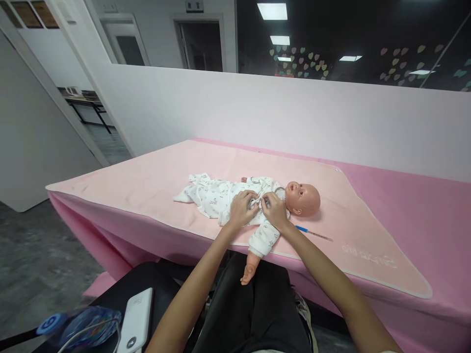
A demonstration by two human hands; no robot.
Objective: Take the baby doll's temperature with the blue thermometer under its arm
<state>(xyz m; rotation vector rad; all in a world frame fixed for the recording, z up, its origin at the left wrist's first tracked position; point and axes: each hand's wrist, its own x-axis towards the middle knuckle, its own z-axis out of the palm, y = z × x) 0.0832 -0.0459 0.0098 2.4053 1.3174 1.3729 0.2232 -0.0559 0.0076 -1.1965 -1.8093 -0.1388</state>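
A baby doll (303, 198) lies on its back on a pale pink mat (154, 181), head to the right, dressed in a white printed romper (213, 196). My left hand (242, 207) and my right hand (274, 210) meet on the doll's chest, both pinching the romper's cloth near the collar. One doll arm (257, 250) hangs over the table's front edge toward my lap. A thin thermometer with a blue end (312, 233) lies on the mat just right of my right wrist.
The mat covers a table draped in a darker pink cloth (423, 206), backed by a low white wall (294, 113). A white power bank (137, 321) and a blue object with a cable (86, 326) sit at the lower left.
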